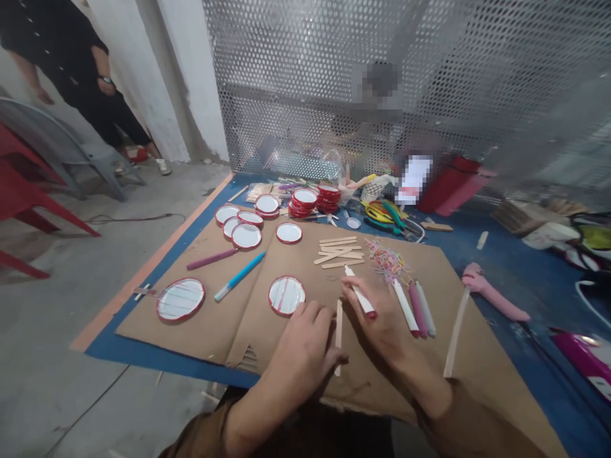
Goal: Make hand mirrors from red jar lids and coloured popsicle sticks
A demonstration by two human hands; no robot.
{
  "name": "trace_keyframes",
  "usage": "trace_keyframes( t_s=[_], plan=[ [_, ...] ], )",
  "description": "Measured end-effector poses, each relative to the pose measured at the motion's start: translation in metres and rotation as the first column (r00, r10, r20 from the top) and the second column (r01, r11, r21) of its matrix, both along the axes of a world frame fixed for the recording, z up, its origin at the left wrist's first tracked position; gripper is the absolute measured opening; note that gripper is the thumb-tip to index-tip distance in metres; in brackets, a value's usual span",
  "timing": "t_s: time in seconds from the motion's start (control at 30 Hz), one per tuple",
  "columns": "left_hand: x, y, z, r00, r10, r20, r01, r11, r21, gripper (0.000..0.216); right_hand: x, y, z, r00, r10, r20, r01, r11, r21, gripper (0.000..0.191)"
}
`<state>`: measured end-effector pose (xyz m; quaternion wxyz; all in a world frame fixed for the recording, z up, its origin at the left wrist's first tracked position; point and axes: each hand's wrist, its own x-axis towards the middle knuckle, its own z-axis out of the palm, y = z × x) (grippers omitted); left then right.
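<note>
Stick (339,327), wooden, one: lying on cardboard (210,327), beneath the left hand's thumb and left of the right hand. No colour or marking made out on it.
Left hand (305,337): loosely curled, thumb across the stick's nearer part; whether gripping or only pressing, cannot tell.
Right hand (382,324): closed around a white marker (359,292) with a red end.
Progress, by judgement: two discs bear lines, the near disc (287,294) just beyond the left hand, the far-left disc (180,299) well to its left, with a strip projecting from the rim. The held-down stick and loose sticks (340,242) beyond the right hand seem unworked; plain discs (246,236) farther beyond the left hand seem so too.
Orientation: stick's long axis runs away from the person, far end toward the loose sticks. Marker slants, white end away and leftward, red end nearer.
</note>
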<state>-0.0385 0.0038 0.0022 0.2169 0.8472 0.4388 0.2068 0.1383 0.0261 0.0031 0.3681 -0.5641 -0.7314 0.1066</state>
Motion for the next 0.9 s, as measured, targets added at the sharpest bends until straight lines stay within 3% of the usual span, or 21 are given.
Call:
trace_keyframes(
  t_s=[0.1,0.27,0.5,0.7,0.9],
  plan=[
    [0.011,0.003,0.011,0.991,0.019,-0.13,-0.014,0.999,0.041,0.043,0.001,0.0,-0.008,0.998,0.009,0.057,-0.007,0.999,-0.031,0.024],
    [0.028,0.008,0.017,0.972,0.058,-0.226,-0.037,0.994,0.098,0.016,0.004,0.0,-0.012,0.998,-0.004,0.067,0.007,0.999,-0.047,0.026],
    [0.039,0.007,0.015,0.92,0.237,-0.312,-0.238,0.971,0.036,0.017,0.007,0.005,-0.015,0.983,0.01,0.183,-0.009,1.0,-0.007,0.029],
    [0.036,0.007,0.021,0.901,0.237,-0.362,-0.269,0.962,-0.041,0.016,0.018,0.013,-0.014,0.948,0.16,0.276,-0.164,0.986,-0.008,0.024],
    [0.036,0.008,0.027,0.89,0.198,-0.41,-0.235,0.971,-0.04,0.017,0.029,0.007,-0.003,0.913,0.237,0.333,-0.204,0.97,-0.131,0.022]
  ],
)
